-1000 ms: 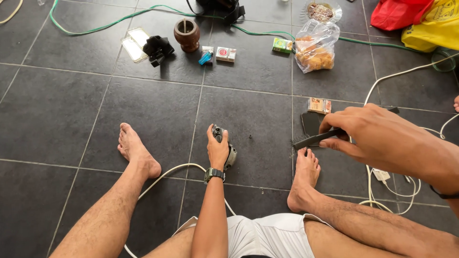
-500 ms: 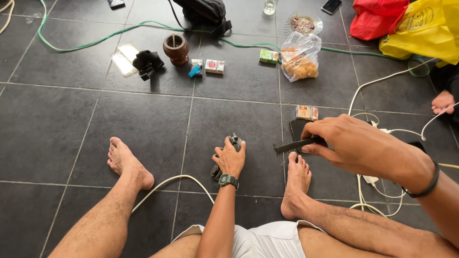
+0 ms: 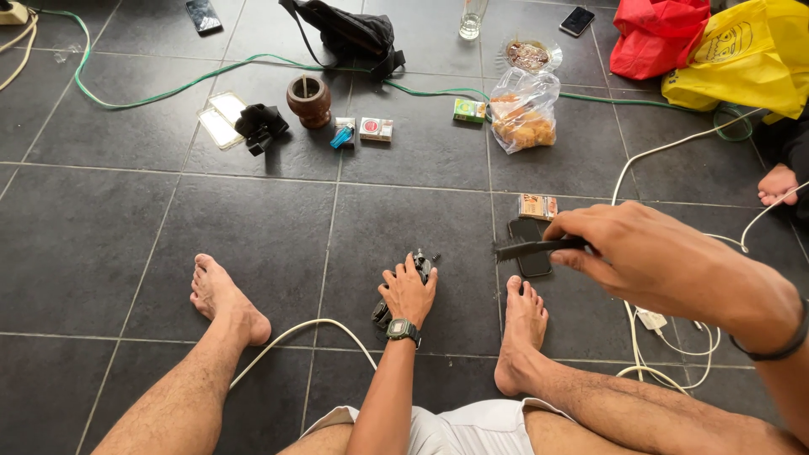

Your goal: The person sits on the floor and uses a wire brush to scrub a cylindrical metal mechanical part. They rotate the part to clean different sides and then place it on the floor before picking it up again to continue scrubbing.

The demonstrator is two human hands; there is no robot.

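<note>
I sit on a dark tiled floor with both bare legs stretched out. My left hand (image 3: 409, 293), with a watch on its wrist, is pressed down on a small black device (image 3: 419, 264) lying on the floor between my feet. Raised above my right foot, my right hand (image 3: 640, 257) grips a thin black brush-like tool (image 3: 527, 248) that points left. Under that tool a black phone (image 3: 531, 253) lies flat on the floor, next to a small orange packet (image 3: 539, 206).
White cables (image 3: 666, 345) coil by my right leg; another runs under my left arm. Farther off lie a clear bag of snacks (image 3: 522, 114), a brown cup (image 3: 308, 99), small boxes, a black bag (image 3: 350, 34), a green cable, red and yellow bags (image 3: 733, 50). Another person's foot (image 3: 777, 184) shows at the right edge.
The view has tilted up, showing more of the far floor. My right hand with the tool has drifted slightly right; my left hand stays on the black device.
</note>
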